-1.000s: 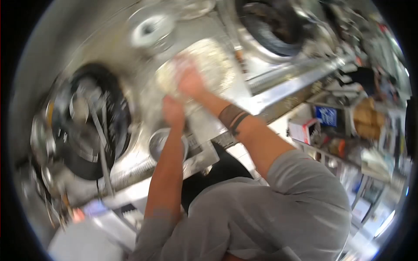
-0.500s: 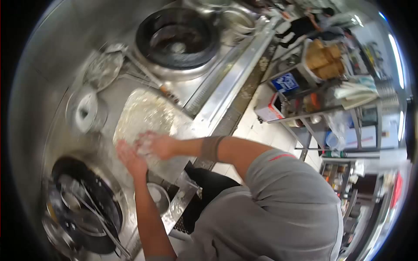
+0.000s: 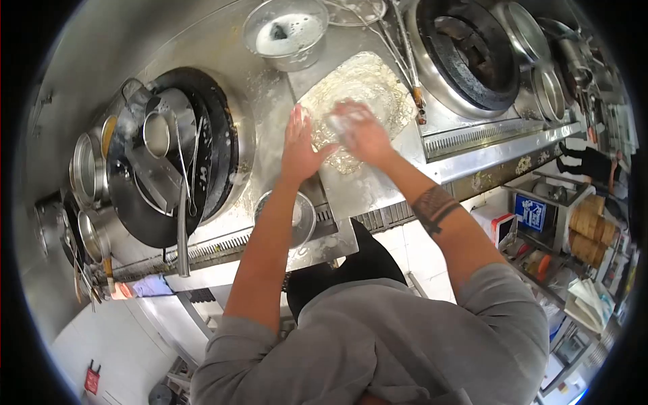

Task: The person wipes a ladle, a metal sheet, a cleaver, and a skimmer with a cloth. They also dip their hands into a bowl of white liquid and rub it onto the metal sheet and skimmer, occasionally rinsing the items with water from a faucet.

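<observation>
So we had pale dough (image 3: 395, 91) spread on our steel counter (image 3: 260, 101), with a bowl (image 3: 290, 62) and wire strainer (image 3: 352, 10) nearby.

L hand (image 3: 302, 152) open, arms (image 3: 262, 246) fwd

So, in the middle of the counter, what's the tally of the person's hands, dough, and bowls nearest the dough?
Hands: 2 (left hand, right hand)
Dough: 1
Bowls: 2 (white-filled bowl, bowl by the left forearm)
Total: 5
</observation>
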### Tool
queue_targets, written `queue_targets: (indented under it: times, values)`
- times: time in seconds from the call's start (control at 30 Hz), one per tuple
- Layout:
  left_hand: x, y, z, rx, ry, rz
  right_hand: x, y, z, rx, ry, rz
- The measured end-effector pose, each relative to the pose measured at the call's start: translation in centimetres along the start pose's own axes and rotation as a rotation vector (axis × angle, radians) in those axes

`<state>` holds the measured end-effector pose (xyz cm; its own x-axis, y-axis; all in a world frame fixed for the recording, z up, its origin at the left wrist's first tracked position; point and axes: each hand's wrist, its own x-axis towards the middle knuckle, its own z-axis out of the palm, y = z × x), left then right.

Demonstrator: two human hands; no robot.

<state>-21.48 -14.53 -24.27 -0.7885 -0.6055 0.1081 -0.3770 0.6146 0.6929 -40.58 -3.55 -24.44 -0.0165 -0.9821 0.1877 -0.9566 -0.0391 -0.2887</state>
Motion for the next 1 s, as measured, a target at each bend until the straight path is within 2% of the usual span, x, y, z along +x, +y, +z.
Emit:
queue_targets:
  times: [0.03, 0.07, 0.17, 0.27, 0.3, 0.33, 0.37, 0.43, 0.47, 0.5, 0.53, 0.6, 0.63, 0.67, 0.73, 0.87, 0.93, 1.0]
  values:
    - [0.4, 0.5, -1.2, -0.088, -0.123, -0.180, -0.8, 0.4, -2.1, -0.016, -0.002, 0.076]
    - [0.6, 0.1, -1.5, -0.084, -0.109, -0.198, -0.8, 0.2, -3.1, -0.030, -0.002, 0.152]
    - [0.9, -0.6, -1.6, -0.007, -0.163, -0.165, 1.9, -1.6, -1.0, -0.149, -0.005, 0.161]
    - [1.0, -0.5, -1.4, 0.054, -0.176, -0.174, 6.2, -3.2, 3.1, -0.110, 0.053, 0.079]
    - [0.8, -0.6, -1.2, 0.069, -0.145, -0.155, 7.2, -4.1, 3.0, 0.009, 0.191, 0.120]
    - [0.8, -0.6, -1.3, 0.082, -0.112, -0.135, 7.1, -4.2, 2.9, 0.013, 0.186, 0.118]
    - [1.0, -1.5, -1.2, 0.083, -0.109, -0.137, 7.3, -4.1, 2.3, 0.055, 0.167, 0.084]
    - [1.3, -4.2, -0.4, -0.187, 0.035, -0.036, 6.5, -2.9, 1.7, 0.091, 0.139, 0.043]
    - [2.0, -4.8, -0.2, -0.194, 0.042, -0.041, 5.4, -1.7, 0.9, 0.153, 0.066, -0.054]
    - [2.7, -4.4, -0.7, -0.144, 0.147, -0.049, 4.2, -0.9, 0.4, 0.218, -0.013, -0.147]
    - [3.3, -4.3, -0.7, -0.095, 0.251, -0.060, 3.3, -0.7, -0.2, 0.218, -0.031, -0.150]
    - [4.6, -3.9, -0.7, -0.064, 0.206, -0.041, 2.7, -0.2, -1.3, 0.544, -0.066, 0.083]
    - [5.0, -3.6, -0.6, -0.034, 0.161, -0.104, 3.0, -0.1, -1.3, 0.558, -0.003, 0.074]
    - [5.4, -3.3, -0.6, -0.003, 0.115, -0.169, 3.2, -0.3, -1.3, 0.556, -0.009, 0.072]
    - [6.0, -3.9, -0.1, -0.033, 0.104, -0.198, 3.3, -1.8, -1.5, 0.213, 0.080, 0.080]
    - [6.0, -2.9, -0.4, -0.056, 0.081, -0.258, -0.7, -3.9, -1.5, 0.222, 0.032, 0.123]
    - [6.0, -3.2, -0.2, -0.059, 0.069, -0.249, -3.8, -3.3, -3.0, 0.180, -0.005, -0.069]
    - [6.2, -3.4, -0.2, -0.057, 0.061, -0.242, -5.4, -3.2, -3.9, 0.132, -0.026, -0.042]
